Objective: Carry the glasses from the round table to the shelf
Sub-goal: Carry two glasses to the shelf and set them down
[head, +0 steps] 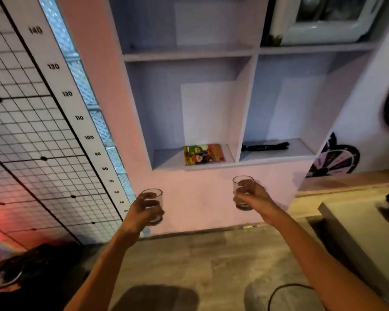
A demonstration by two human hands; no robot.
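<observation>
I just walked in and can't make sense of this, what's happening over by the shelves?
A person is standing in front of a wall shelf with both arms stretched out, carrying two glasses. The left hand grips one clear glass and the right hand grips another glass. Both are held upright in the air, below the shelf's lowest compartments, so neither is set down yet. The lower left compartment holds a colourful book, and the lower right holds a dark object.

Left cubby [166, 157]: bare left, book [204, 154] right. Right cubby [301, 149]: black object [265, 146] at back.
</observation>
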